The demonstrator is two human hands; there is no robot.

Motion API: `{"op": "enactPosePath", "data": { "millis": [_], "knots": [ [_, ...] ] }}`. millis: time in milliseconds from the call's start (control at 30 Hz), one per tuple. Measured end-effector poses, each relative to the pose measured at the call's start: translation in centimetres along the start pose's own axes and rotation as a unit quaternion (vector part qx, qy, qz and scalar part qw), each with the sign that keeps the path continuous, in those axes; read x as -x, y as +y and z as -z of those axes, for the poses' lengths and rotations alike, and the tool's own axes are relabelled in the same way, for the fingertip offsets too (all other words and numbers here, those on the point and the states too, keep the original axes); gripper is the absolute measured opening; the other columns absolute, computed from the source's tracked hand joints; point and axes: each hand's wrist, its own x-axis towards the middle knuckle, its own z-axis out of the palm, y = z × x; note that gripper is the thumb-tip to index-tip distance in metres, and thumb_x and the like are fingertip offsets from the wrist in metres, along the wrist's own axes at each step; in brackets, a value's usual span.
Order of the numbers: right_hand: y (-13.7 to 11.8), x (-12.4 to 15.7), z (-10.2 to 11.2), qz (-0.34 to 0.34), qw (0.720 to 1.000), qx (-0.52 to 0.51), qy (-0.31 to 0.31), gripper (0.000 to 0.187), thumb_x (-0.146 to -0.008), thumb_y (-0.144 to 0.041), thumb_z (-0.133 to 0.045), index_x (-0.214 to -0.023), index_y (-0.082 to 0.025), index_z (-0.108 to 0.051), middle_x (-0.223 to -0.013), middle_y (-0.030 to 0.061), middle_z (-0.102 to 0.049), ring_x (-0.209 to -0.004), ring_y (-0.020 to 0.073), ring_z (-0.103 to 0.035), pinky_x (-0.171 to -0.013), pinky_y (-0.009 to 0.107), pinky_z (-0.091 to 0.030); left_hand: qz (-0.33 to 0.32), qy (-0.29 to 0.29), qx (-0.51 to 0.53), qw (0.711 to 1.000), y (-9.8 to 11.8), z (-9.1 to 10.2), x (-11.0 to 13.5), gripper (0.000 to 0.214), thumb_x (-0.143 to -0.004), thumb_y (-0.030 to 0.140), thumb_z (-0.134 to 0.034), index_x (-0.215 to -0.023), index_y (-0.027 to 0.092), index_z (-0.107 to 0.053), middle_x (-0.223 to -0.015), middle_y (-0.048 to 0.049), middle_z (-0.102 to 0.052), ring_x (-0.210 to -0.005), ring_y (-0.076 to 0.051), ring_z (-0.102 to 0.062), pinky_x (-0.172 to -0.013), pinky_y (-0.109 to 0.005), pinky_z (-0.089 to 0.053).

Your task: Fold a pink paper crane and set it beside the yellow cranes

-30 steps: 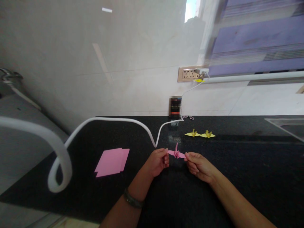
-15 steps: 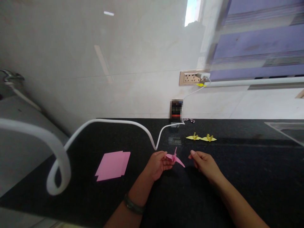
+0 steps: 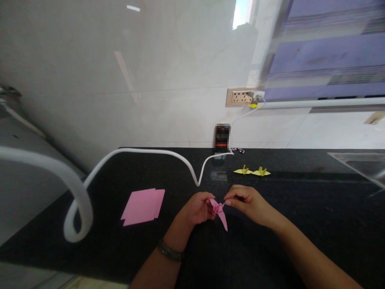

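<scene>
A pink origami crane [image 3: 221,216] is held above the dark counter, one wing pointing down toward me. My left hand [image 3: 201,208] grips it from the left, thumb and fingers closed on the other wing. From the right, my right hand [image 3: 248,204] pinches a thin pointed tip of the same crane between thumb and forefinger. Part of the crane is hidden behind the fingers. Two yellow origami cranes [image 3: 252,172] stand side by side farther back on the counter.
Pink paper sheets [image 3: 142,207] lie on the black counter [image 3: 105,249] at the left. A thick white cable [image 3: 150,151] loops across. A phone-like device [image 3: 222,137], its screen blurred out, leans on the wall below a socket [image 3: 239,97]. A sink [image 3: 361,162] edges the right.
My right hand has moved left and closed on a tip of the pink crane. The crane has turned, so its free wing now points more downward. The view has shifted slightly.
</scene>
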Motion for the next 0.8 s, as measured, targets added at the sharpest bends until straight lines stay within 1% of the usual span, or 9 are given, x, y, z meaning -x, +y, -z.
{"op": "enactPosePath", "data": {
  "millis": [33, 133, 233, 300, 367, 433, 533, 633, 800],
  "knots": [
    [-0.3, 0.0, 0.1, -0.001, 1.0, 0.01, -0.008, 0.014, -0.075, -0.026, -0.052, -0.074, -0.017, -0.062, -0.069, 0.0017, -0.056, -0.066, 0.0119, -0.052, -0.061, 0.022, -0.04, 0.0, 0.005, 0.0, 1.0, 0.0, 0.0, -0.1, 0.02, -0.067, 0.024, -0.047, -0.051, 0.012, -0.045, -0.048, -0.0037, -0.054, -0.04, -0.012, -0.049, -0.043, -0.024, -0.036],
    [-0.5, -0.1, 0.3, -0.016, 0.999, 0.033, 0.003, 0.015, -0.076, -0.026, -0.051, -0.07, -0.016, -0.06, -0.067, 0.0013, -0.057, -0.065, 0.0117, -0.053, -0.059, 0.021, -0.039, -0.021, 0.035, 0.005, 0.999, 0.0, 0.0, -0.5, 0.022, -0.068, 0.03, -0.048, -0.054, 0.013, -0.044, -0.046, -0.0003, -0.049, -0.038, -0.01, -0.045, -0.041, -0.022, -0.032],
    [0.4, -0.2, 1.0, -0.054, 0.997, 0.053, 0.033, 0.018, -0.075, -0.03, -0.05, -0.07, -0.015, -0.059, -0.067, 0.0012, -0.057, -0.063, 0.0118, -0.052, -0.057, 0.021, -0.039, -0.066, 0.09, 0.014, 0.994, 0.1, 0.2, -1.0, 0.024, -0.069, 0.034, -0.046, -0.056, 0.016, -0.04, -0.043, 0.0038, -0.043, -0.037, -0.007, -0.041, -0.041, -0.02, -0.028],
    [1.5, -0.4, 2.1, -0.101, 0.989, 0.081, 0.066, 0.022, -0.074, -0.034, -0.05, -0.068, -0.014, -0.058, -0.061, 0.0003, -0.055, -0.056, 0.011, -0.049, -0.05, 0.02, -0.036, -0.09, 0.124, 0.018, 0.988, 0.2, 0.4, -1.1, 0.023, -0.07, 0.034, -0.045, -0.057, 0.016, -0.037, -0.044, 0.0047, -0.041, -0.037, -0.006, -0.04, -0.041, -0.019, -0.028],
    [2.7, -0.9, 3.6, -0.148, 0.974, 0.13, 0.115, 0.028, -0.071, -0.039, -0.051, -0.063, -0.014, -0.057, -0.052, -0.0012, -0.05, -0.047, 0.0094, -0.043, -0.043, 0.019, -0.031, -0.104, 0.143, 0.018, 0.984, 0.3, 0.5, -1.2, 0.022, -0.069, 0.033, -0.046, -0.058, 0.017, -0.037, -0.046, 0.0047, -0.041, -0.038, -0.006, -0.04, -0.042, -0.019, -0.028],
    [3.8, -1.7, 5.1, -0.181, 0.953, 0.18, 0.162, 0.031, -0.069, -0.042, -0.051, -0.062, -0.013, -0.058, -0.049, -0.0013, -0.049, -0.045, 0.0089, -0.042, -0.042, 0.019, -0.03, -0.108, 0.149, 0.016, 0.983, 0.3, 0.4, -1.1, 0.021, -0.069, 0.033, -0.046, -0.059, 0.017, -0.037, -0.048, 0.0042, -0.042, -0.039, -0.006, -0.04, -0.042, -0.019, -0.028],
    [5.3, -3.6, 6.8, -0.254, 0.919, 0.24, 0.181, 0.037, -0.068, -0.047, -0.049, -0.064, -0.013, -0.062, -0.048, 0.0007, -0.053, -0.044, 0.01, -0.045, -0.039, 0.02, -0.028, -0.113, 0.147, 0.01, 0.983, 0.2, 0.2, -1.0, 0.021, -0.068, 0.033, -0.048, -0.06, 0.016, -0.039, -0.049, 0.0035, -0.043, -0.04, -0.006, -0.04, -0.043, -0.02, -0.028],
    [6.5, -6.0, 6.9, -0.279, 0.908, 0.26, 0.175, 0.036, -0.065, -0.047, -0.052, -0.063, -0.013, -0.064, -0.053, 0.0038, -0.059, -0.047, 0.012, -0.05, -0.041, 0.021, -0.03, -0.117, 0.146, 0.004, 0.982, 0.1, 0.2, -1.0, 0.021, -0.068, 0.033, -0.048, -0.06, 0.016, -0.04, -0.05, 0.0032, -0.043, -0.041, -0.007, -0.041, -0.043, -0.02, -0.028],
    [8.0, -9.0, 5.3, -0.32, 0.889, 0.291, 0.151, 0.028, -0.063, -0.042, -0.057, -0.066, -0.015, -0.067, -0.066, 0.0087, -0.065, -0.061, 0.0172, -0.058, -0.051, 0.022, -0.037, -0.12, 0.143, -0.002, 0.982, -0.1, 0.4, -1.3, 0.021, -0.068, 0.034, -0.048, -0.06, 0.016, -0.04, -0.05, 0.0032, -0.043, -0.04, -0.007, -0.04, -0.043, -0.02, -0.028]
  ]
}}
